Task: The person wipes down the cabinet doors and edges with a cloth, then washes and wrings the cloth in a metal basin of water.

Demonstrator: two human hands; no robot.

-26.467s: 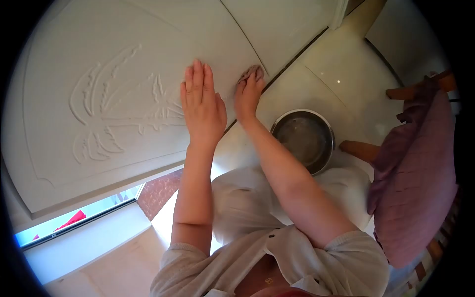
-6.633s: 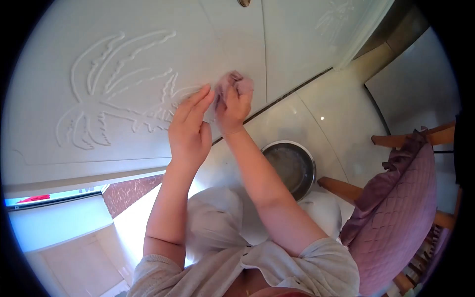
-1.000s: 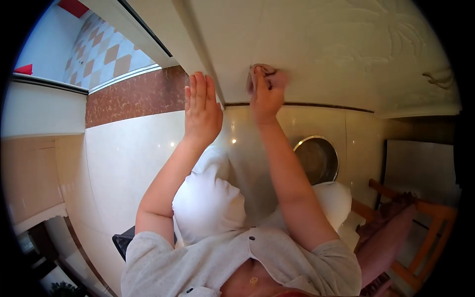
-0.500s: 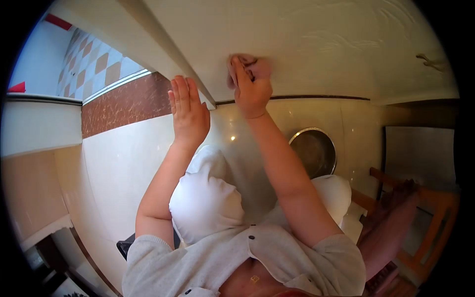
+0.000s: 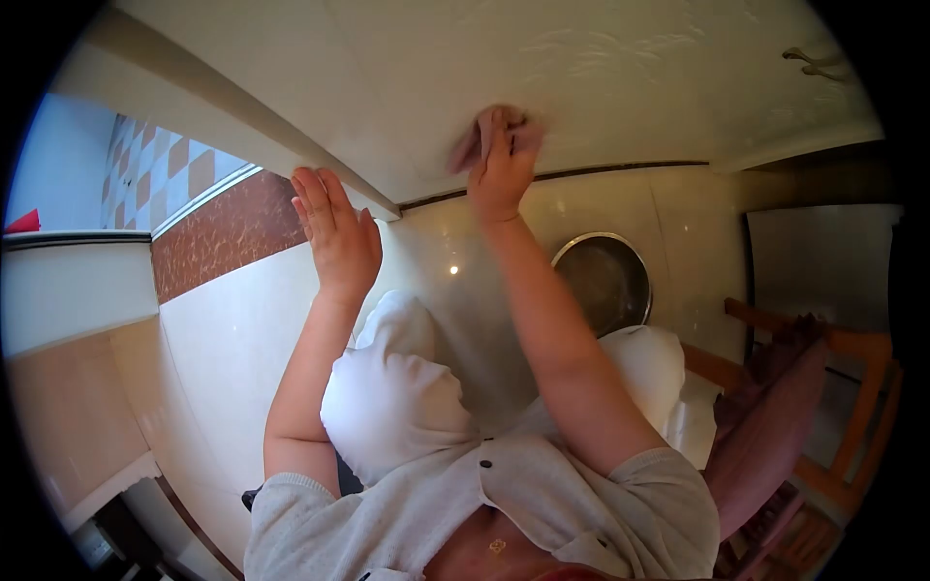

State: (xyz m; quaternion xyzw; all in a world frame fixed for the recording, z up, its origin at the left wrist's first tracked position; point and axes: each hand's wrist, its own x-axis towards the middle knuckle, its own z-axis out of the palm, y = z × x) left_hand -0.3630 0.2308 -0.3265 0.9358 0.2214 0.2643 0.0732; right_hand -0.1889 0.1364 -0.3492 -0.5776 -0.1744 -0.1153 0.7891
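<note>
My right hand (image 5: 501, 179) presses a crumpled pinkish cloth (image 5: 470, 145) to the lower part of a pale door (image 5: 407, 87) with raised leaf patterns. Its fingers are bent over the cloth, and the cloth's edge is blurred. My left hand (image 5: 336, 232) rests with outstretched fingers at the door's side edge (image 5: 281, 136), with nothing in it. Below and right of the cloth, a round metal basin (image 5: 605, 286) stands on the floor, partly behind my right forearm.
A wooden chair (image 5: 862, 426) with a mauve cushion (image 5: 765, 436) stands at the right. Metal handles (image 5: 814, 66) are at the upper right. On the left a reddish-brown threshold (image 5: 228, 232) borders a checkered floor (image 5: 160, 165). My knees are below my hands.
The view has shifted from the door's palm relief to its side edge. Over the last second my left hand has moved left and down along that edge, and the cloth has moved left, still under my right hand.
</note>
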